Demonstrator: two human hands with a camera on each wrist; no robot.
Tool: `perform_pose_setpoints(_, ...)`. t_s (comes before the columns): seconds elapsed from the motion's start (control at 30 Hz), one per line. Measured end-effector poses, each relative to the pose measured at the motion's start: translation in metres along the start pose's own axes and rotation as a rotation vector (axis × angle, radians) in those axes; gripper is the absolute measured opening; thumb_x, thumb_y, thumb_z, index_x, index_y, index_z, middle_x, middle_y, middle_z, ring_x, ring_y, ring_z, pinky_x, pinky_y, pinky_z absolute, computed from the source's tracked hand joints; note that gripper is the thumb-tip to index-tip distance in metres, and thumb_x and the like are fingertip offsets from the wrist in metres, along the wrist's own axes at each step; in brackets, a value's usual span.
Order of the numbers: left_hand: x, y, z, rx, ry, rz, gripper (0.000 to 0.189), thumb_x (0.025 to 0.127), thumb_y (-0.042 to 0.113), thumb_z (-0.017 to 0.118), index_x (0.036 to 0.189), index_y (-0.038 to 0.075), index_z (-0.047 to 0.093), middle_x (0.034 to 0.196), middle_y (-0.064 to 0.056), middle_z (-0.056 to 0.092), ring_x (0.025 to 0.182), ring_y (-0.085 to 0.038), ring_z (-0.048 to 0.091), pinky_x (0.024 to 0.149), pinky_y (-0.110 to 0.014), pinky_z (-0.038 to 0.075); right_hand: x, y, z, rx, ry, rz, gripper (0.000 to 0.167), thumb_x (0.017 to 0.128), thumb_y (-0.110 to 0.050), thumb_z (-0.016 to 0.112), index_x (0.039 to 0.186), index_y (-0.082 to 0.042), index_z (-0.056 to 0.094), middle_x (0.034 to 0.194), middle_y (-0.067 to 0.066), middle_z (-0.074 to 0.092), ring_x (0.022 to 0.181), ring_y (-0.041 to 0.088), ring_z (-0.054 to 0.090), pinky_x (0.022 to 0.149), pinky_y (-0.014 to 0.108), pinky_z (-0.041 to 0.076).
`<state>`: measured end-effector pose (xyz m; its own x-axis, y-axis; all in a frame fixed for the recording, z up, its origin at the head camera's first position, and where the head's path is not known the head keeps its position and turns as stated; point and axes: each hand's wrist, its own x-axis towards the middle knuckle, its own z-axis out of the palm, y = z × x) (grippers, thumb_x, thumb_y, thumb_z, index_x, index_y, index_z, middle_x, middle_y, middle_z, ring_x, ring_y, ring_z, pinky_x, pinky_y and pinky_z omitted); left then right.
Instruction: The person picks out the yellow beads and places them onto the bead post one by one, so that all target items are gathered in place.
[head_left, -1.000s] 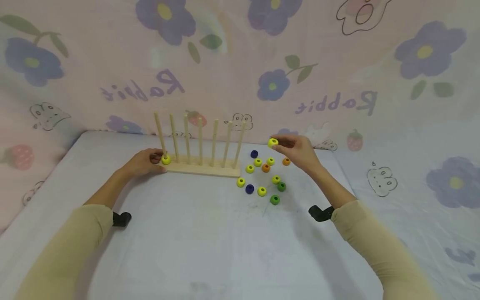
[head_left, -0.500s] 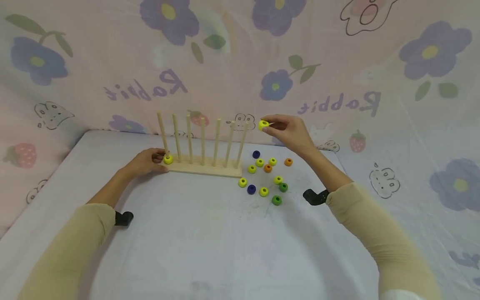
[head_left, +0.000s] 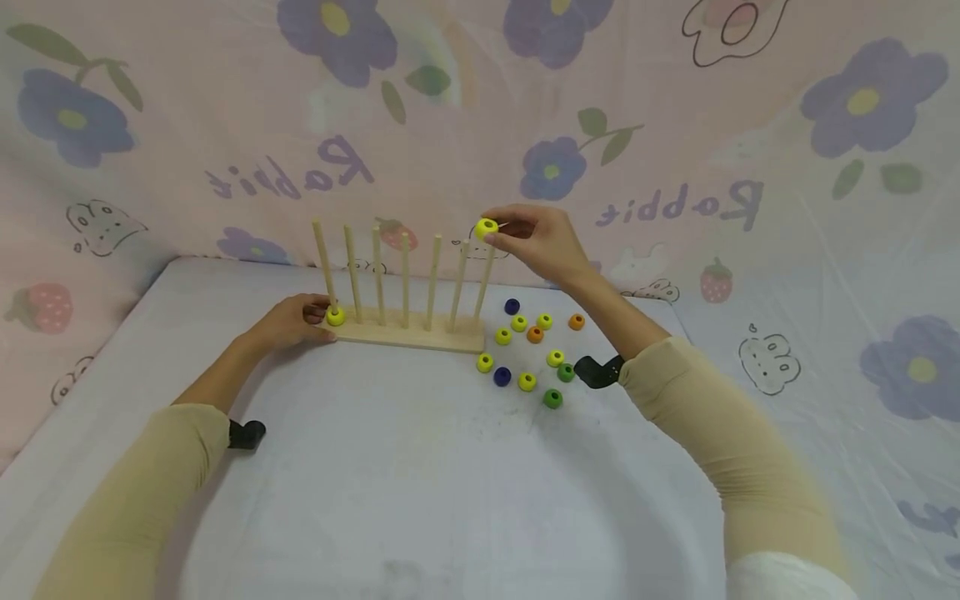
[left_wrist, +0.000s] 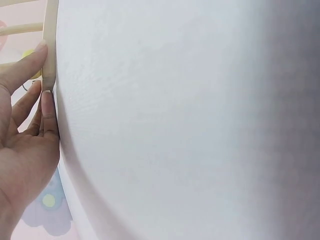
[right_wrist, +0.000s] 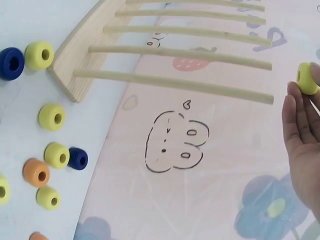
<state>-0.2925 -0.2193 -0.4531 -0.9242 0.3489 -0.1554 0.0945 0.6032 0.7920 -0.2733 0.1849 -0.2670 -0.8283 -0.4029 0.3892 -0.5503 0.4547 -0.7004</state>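
A wooden peg rack [head_left: 408, 336] with a row of upright pegs stands on the white-covered table. My left hand [head_left: 288, 323] holds the left end of its base, thumb on one side and fingers on the other, as the left wrist view shows. Round the foot of the leftmost peg sits a yellow bead [head_left: 335, 317]. My right hand [head_left: 543, 242] pinches another yellow bead [head_left: 487, 228] between thumb and fingertips. That bead overlaps the top of the rightmost peg in the head view; in the right wrist view it is apart from the peg tips, beyond them.
Loose beads lie right of the rack: several yellow ones [head_left: 527, 382], dark blue ones [head_left: 502, 377], orange ones [head_left: 576, 322] and green ones [head_left: 553, 398]. Behind the table hangs a printed cloth [head_left: 450, 125] with flowers and rabbits.
My right hand has lifted and moved left with the yellow bead, from above the loose beads to the top of the rightmost peg. My left hand stays at the rack's end.
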Motion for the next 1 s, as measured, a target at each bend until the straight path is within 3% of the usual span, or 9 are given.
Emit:
perform_pose_setpoints(0.33,0.001,0.000,-0.002,0.000,0.005,0.001,0.080,0.087,0.012,0.078,0.148,-0.013,0.031,0.141,-0.033,0.044,0.129,-0.044,0.046,0.111,-0.052,0.038,0.024,-0.016,0.017,0.040,-0.046,-0.015,0.030,0.090,-0.015,0.075,0.118,-0.007,0.072,0.110,0.007,0.073,0.093,0.016,0.070,0.083,0.027,0.058)
perform_pose_setpoints(0.6,0.001,-0.001,-0.001,-0.010,0.003,-0.014,0.080,0.088,0.012,0.077,0.148,-0.012,0.030,0.141,-0.032,0.044,0.129,-0.044,0.045,0.112,-0.053,0.037,0.033,-0.055,0.033,0.055,-0.075,-0.008,0.030,0.092,-0.007,0.071,0.120,0.002,0.069,0.114,0.015,0.071,0.096,0.023,0.071,0.081,0.027,0.058)
perform_pose_setpoints(0.8,-0.001,-0.001,-0.001,-0.005,0.001,-0.015,0.081,0.088,0.013,0.077,0.148,-0.012,0.030,0.140,-0.032,0.044,0.129,-0.045,0.045,0.112,-0.054,0.037,0.055,-0.039,0.053,0.109,-0.078,-0.079,0.029,0.091,-0.011,0.073,0.119,-0.003,0.071,0.114,0.010,0.072,0.095,0.018,0.071,0.082,0.026,0.058)
perform_pose_setpoints(1.0,-0.003,0.000,0.001,0.001,-0.002,-0.012,0.081,0.088,0.013,0.077,0.148,-0.013,0.029,0.141,-0.033,0.044,0.130,-0.046,0.045,0.112,-0.054,0.037,0.069,-0.037,0.068,0.140,-0.097,-0.106,0.028,0.090,-0.017,0.075,0.116,-0.007,0.073,0.110,0.004,0.073,0.092,0.011,0.071,0.084,0.025,0.057)
